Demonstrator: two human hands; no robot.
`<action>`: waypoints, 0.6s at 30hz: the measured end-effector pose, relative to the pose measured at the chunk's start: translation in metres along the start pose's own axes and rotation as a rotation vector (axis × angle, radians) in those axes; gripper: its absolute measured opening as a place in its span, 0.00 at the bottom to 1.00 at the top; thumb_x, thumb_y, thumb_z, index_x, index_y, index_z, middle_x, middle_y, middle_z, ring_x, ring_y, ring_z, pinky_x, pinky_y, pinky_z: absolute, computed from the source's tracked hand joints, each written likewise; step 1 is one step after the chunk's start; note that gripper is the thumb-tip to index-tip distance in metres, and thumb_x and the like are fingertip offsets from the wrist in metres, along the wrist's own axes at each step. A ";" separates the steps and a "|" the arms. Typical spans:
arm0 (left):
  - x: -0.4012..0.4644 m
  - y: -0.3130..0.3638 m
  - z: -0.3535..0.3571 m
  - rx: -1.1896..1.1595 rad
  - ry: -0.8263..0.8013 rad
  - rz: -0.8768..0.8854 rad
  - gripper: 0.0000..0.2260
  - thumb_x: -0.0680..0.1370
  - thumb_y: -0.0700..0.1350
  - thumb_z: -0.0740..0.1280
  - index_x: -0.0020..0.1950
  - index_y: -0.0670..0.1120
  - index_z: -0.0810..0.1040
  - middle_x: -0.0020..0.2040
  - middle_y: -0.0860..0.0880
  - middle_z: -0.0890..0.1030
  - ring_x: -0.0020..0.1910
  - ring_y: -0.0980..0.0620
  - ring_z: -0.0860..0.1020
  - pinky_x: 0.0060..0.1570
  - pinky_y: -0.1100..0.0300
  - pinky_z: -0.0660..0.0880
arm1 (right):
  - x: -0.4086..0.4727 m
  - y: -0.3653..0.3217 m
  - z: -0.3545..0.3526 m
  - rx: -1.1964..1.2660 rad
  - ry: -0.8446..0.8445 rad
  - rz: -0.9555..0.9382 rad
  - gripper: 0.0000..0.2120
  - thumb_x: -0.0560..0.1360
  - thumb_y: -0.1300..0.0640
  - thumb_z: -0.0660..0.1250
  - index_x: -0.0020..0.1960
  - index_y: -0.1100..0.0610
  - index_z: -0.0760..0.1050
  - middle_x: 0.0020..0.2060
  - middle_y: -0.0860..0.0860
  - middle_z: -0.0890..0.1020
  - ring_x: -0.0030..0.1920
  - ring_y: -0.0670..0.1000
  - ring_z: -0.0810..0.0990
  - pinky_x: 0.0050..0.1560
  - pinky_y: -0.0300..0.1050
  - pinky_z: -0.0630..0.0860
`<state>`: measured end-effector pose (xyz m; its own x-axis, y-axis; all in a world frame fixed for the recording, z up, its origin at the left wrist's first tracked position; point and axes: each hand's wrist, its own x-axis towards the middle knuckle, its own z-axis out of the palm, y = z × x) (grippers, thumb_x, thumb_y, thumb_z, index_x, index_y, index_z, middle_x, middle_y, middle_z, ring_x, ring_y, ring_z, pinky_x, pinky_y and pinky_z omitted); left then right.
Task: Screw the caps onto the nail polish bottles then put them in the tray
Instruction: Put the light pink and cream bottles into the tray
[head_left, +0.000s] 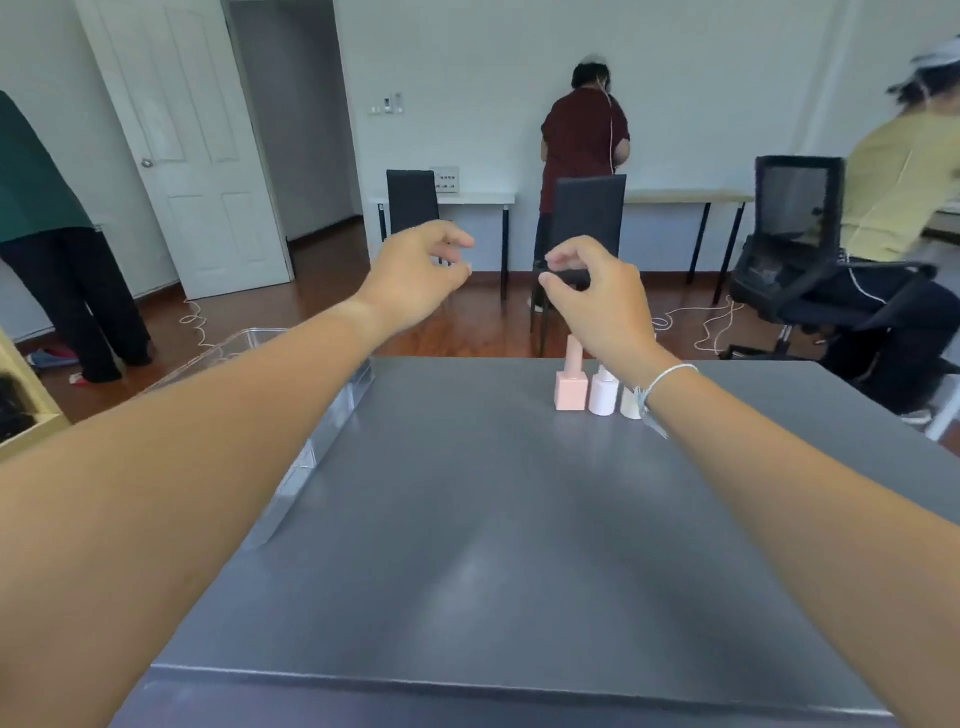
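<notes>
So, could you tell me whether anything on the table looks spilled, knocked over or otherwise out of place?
Nothing stands out. The three bottles, pink, lilac and white, stand upright in a tight row on the grey table, with no spill visible. The clear tray sits at the table's left edge. Both hands, left and right, hover empty above.

The table (467, 519) has a smooth dark grey top with a dull sheen that reflects soft light. At the table's left edge, the tray (332, 415) is clear, glossy plastic. Near the table's far edge, the pink bottle (571, 389) and the white bottle (603, 395) beside it have a matt, opaque finish. Beyond the table, the floor (322, 291) is polished reddish wood.
</notes>
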<state>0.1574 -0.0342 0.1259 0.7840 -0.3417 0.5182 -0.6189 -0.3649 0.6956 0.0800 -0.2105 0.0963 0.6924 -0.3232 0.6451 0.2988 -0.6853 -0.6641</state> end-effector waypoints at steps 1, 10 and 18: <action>-0.001 0.010 0.011 -0.002 -0.019 0.019 0.08 0.74 0.42 0.66 0.50 0.54 0.77 0.48 0.52 0.77 0.35 0.60 0.73 0.38 0.69 0.70 | -0.004 0.006 -0.013 -0.009 0.019 0.008 0.05 0.73 0.55 0.65 0.49 0.49 0.75 0.45 0.41 0.79 0.49 0.44 0.77 0.46 0.35 0.70; -0.021 0.063 0.096 0.214 -0.325 0.171 0.12 0.75 0.44 0.66 0.57 0.52 0.76 0.57 0.49 0.77 0.51 0.53 0.74 0.51 0.61 0.71 | -0.038 0.058 -0.077 -0.088 0.054 0.118 0.07 0.73 0.56 0.65 0.51 0.50 0.76 0.50 0.43 0.80 0.54 0.47 0.77 0.55 0.43 0.73; -0.022 0.057 0.124 0.322 -0.384 0.126 0.12 0.75 0.42 0.65 0.57 0.49 0.77 0.55 0.50 0.77 0.45 0.51 0.75 0.45 0.61 0.70 | -0.049 0.076 -0.067 -0.078 -0.026 0.174 0.10 0.74 0.57 0.64 0.55 0.51 0.75 0.57 0.47 0.79 0.48 0.45 0.75 0.50 0.40 0.71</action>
<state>0.0991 -0.1550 0.0921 0.6658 -0.6712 0.3259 -0.7381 -0.5283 0.4197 0.0249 -0.2907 0.0400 0.7464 -0.4245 0.5125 0.1224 -0.6695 -0.7327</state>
